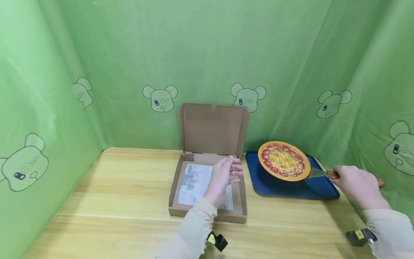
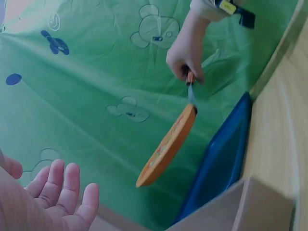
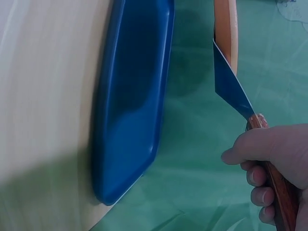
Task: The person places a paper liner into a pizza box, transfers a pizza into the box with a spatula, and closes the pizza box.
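Note:
My right hand [image 1: 357, 185] grips the wooden handle of a spatula [image 3: 233, 89], its fingers wrapped round the wood. On the metal blade rests a round pizza [image 1: 284, 160], raised above a blue tray [image 3: 130, 106]; in the left wrist view the pizza [image 2: 168, 147] tilts. My left hand [image 1: 225, 176] is held over an open cardboard pizza box [image 1: 239, 212], fingers loosely bent and holding nothing. A printed paper sheet [image 1: 195, 183] lies on the box floor, partly hidden by that hand. The box lid [image 1: 213, 129] stands upright at the back.
The box and the tray sit side by side on a light wooden table [image 1: 129, 194]. Green cloth [image 1: 200, 54] with bear-head prints hangs behind and at both sides. Each wrist carries a small black camera [image 1: 220, 241].

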A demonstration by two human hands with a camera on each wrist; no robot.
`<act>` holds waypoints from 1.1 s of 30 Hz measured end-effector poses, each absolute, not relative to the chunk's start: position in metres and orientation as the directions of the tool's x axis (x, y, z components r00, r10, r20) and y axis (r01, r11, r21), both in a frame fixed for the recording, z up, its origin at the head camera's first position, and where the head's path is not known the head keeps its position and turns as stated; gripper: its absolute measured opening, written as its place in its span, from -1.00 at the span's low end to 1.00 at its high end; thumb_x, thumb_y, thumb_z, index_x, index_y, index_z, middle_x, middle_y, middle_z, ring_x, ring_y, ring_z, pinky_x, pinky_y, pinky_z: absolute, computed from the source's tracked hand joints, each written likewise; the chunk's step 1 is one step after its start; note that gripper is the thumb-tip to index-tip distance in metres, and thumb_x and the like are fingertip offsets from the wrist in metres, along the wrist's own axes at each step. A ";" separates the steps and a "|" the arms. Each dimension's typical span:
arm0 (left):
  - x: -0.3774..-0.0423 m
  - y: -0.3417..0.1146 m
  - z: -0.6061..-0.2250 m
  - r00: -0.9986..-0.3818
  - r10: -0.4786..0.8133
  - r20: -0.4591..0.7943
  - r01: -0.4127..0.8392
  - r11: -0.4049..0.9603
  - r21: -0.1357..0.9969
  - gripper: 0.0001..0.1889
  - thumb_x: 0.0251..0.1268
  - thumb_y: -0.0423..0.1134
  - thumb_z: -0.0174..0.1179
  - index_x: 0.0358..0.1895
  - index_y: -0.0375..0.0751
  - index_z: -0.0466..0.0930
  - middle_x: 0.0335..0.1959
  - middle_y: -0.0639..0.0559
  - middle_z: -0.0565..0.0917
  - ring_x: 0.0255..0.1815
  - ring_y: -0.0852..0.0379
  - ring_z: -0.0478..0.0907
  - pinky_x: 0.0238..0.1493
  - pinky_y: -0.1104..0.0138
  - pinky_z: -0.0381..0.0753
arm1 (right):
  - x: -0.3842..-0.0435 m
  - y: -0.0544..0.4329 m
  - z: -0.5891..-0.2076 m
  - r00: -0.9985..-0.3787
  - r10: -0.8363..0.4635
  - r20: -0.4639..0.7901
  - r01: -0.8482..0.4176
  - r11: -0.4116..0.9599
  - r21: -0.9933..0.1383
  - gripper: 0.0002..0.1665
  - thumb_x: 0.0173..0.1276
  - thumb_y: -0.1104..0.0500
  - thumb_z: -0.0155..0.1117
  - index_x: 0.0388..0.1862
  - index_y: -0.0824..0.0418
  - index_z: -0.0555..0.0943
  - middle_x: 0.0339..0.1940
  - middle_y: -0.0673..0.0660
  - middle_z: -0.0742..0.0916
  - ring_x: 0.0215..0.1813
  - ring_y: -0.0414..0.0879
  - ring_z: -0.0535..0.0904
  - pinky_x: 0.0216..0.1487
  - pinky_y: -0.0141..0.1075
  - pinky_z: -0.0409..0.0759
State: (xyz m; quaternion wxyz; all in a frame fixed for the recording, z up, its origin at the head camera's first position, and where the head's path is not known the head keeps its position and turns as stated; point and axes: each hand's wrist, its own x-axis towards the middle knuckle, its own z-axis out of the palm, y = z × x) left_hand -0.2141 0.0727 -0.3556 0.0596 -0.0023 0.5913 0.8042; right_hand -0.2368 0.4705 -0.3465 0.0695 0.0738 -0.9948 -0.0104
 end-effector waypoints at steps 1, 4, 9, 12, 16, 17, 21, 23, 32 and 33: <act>-0.214 0.068 -0.356 -0.994 0.092 -0.067 -0.090 -0.284 0.955 -0.62 0.52 -0.06 -0.10 -0.04 -0.27 0.60 -0.28 -0.07 0.71 -0.36 0.21 0.66 -0.32 0.37 0.68 | -0.237 0.469 -0.346 -0.978 -0.153 0.140 -0.150 0.988 0.032 -0.72 0.18 0.15 0.27 -0.64 0.06 0.39 -0.63 0.04 0.59 -0.56 -0.05 0.46 -0.69 -0.11 0.23; -0.213 0.057 -0.359 -0.996 0.080 -0.038 -0.057 -0.246 0.968 -0.61 0.53 -0.06 -0.12 -0.01 -0.30 0.58 -0.27 -0.09 0.71 -0.32 0.17 0.66 -0.30 0.37 0.68 | -0.236 0.462 -0.341 -0.980 -0.156 0.122 -0.154 0.988 0.031 -0.74 0.17 0.17 0.28 -0.62 0.07 0.41 -0.63 0.04 0.61 -0.56 -0.05 0.48 -0.69 -0.11 0.25; -0.212 0.037 -0.365 -0.997 0.071 -0.012 -0.023 -0.159 0.987 -0.61 0.52 -0.05 -0.10 -0.01 -0.29 0.58 -0.18 -0.21 0.72 -0.31 0.17 0.65 -0.24 0.34 0.66 | -0.233 0.451 -0.336 -0.980 -0.169 0.102 -0.166 0.985 0.037 -0.74 0.17 0.17 0.32 -0.61 0.07 0.45 -0.62 0.04 0.64 -0.55 -0.04 0.52 -0.67 -0.16 0.25; -0.212 0.023 -0.366 -0.996 0.083 -0.023 -0.031 -0.107 0.994 -0.63 0.52 -0.04 -0.10 -0.01 -0.24 0.60 -0.19 -0.17 0.74 -0.29 0.15 0.65 -0.23 0.35 0.64 | -0.232 0.444 -0.335 -0.977 -0.181 0.109 -0.176 0.983 0.046 -0.72 0.19 0.17 0.30 -0.62 0.06 0.42 -0.64 0.01 0.60 -0.56 -0.07 0.48 -0.65 -0.18 0.21; -0.213 0.005 -0.366 -0.996 0.085 -0.023 -0.028 -0.054 0.998 -0.63 0.51 -0.07 -0.09 0.02 -0.25 0.59 -0.19 -0.16 0.75 -0.26 0.10 0.66 -0.22 0.36 0.64 | -0.230 0.435 -0.333 -0.974 -0.195 0.118 -0.190 0.980 0.050 -0.73 0.18 0.19 0.28 -0.63 0.06 0.41 -0.65 0.00 0.59 -0.58 -0.08 0.45 -0.66 -0.18 0.22; -0.214 0.001 -0.366 -0.997 0.078 -0.021 -0.025 -0.045 0.999 -0.64 0.51 -0.07 -0.08 0.02 -0.26 0.58 -0.19 -0.17 0.74 -0.25 0.07 0.67 -0.22 0.36 0.64 | -0.229 0.433 -0.332 -0.973 -0.196 0.118 -0.191 0.980 0.051 -0.74 0.18 0.19 0.29 -0.62 0.06 0.42 -0.65 -0.01 0.59 -0.58 -0.08 0.46 -0.66 -0.18 0.23; -0.217 -0.017 -0.366 -0.999 0.044 -0.013 -0.014 -0.005 1.000 -0.64 0.50 -0.10 -0.04 0.03 -0.32 0.56 -0.18 -0.20 0.73 -0.24 0.05 0.67 -0.23 0.36 0.64 | -0.228 0.425 -0.331 -0.972 -0.204 0.117 -0.200 0.979 0.046 -0.78 0.19 0.21 0.28 -0.59 0.08 0.46 -0.64 -0.01 0.59 -0.59 -0.09 0.43 -0.65 -0.18 0.24; -0.220 -0.026 -0.366 -0.999 0.036 -0.005 -0.005 0.004 1.000 -0.65 0.49 -0.11 -0.02 0.04 -0.33 0.55 -0.17 -0.21 0.73 -0.24 0.05 0.67 -0.22 0.35 0.65 | -0.227 0.421 -0.331 -0.969 -0.212 0.129 -0.208 0.977 0.049 -0.79 0.19 0.21 0.30 -0.58 0.09 0.47 -0.63 0.01 0.60 -0.58 -0.07 0.46 -0.66 -0.16 0.26; -0.229 -0.067 -0.361 -0.999 0.051 0.013 0.014 0.010 1.000 -0.70 0.46 -0.19 0.04 0.10 -0.29 0.53 -0.18 -0.07 0.71 -0.21 0.11 0.65 -0.14 0.32 0.66 | -0.228 0.397 -0.340 -0.932 -0.284 0.223 -0.275 0.959 0.073 -0.68 0.15 0.21 0.35 -0.62 0.05 0.38 -0.68 -0.04 0.51 -0.62 -0.13 0.39 -0.69 -0.21 0.19; -0.230 -0.073 -0.360 -0.999 0.052 0.014 0.014 0.012 1.000 -0.69 0.47 -0.19 0.04 0.11 -0.30 0.52 -0.18 -0.06 0.71 -0.21 0.12 0.65 -0.12 0.31 0.67 | -0.228 0.393 -0.341 -0.929 -0.289 0.233 -0.279 0.957 0.073 -0.68 0.14 0.21 0.35 -0.63 0.05 0.38 -0.69 -0.04 0.50 -0.62 -0.13 0.38 -0.69 -0.22 0.18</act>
